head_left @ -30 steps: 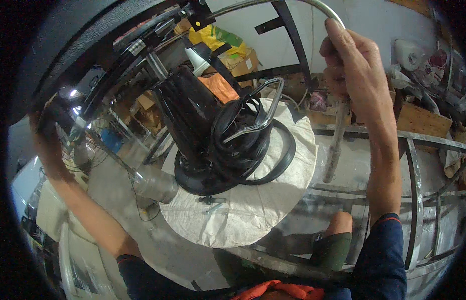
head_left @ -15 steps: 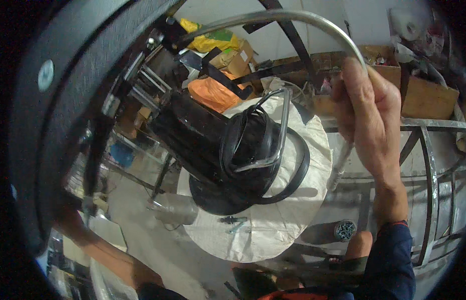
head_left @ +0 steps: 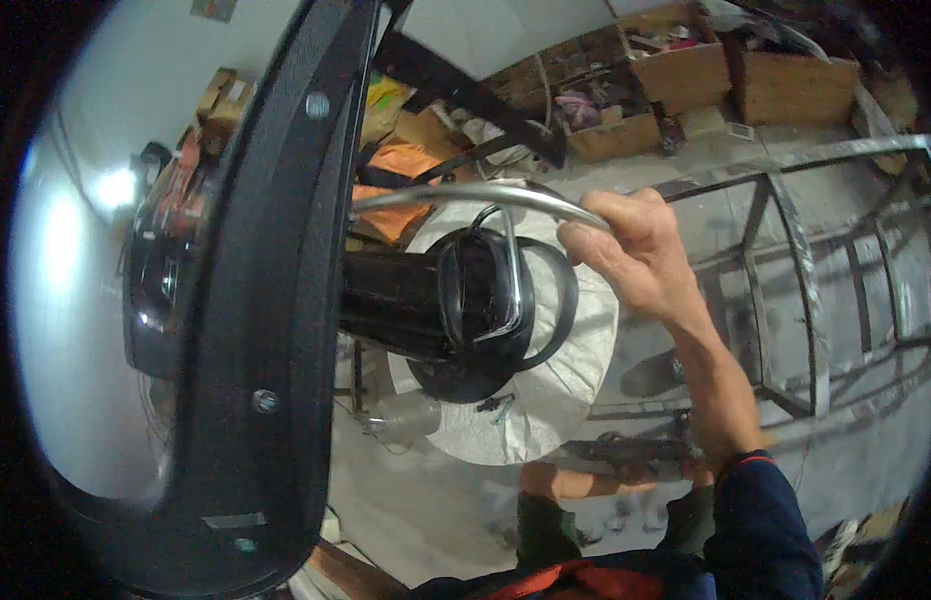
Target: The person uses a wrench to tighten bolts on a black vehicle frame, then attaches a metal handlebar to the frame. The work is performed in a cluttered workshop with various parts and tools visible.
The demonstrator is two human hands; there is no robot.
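Note:
My right hand is closed around the end of a bent metal tube. The tube runs left and meets the edge of a large black panel with bolts along it, close in front of me. Of my left arm only a bit of forearm shows below the panel; the hand itself is hidden behind it. Beneath the tube, a black padded-looking piece with black loops and a bent chrome bar rests on a round table with a whitish cover.
Small dark hardware and a clear plastic container are near the table's front. To the right stands a metal frame. Wooden boxes line the back, with an orange bag behind the table. Another person's bare leg shows near the front.
The black panel now stands more upright across the left of the view. My right hand and the tube sit lower, with the tube less arched in view. My left forearm is more hidden.

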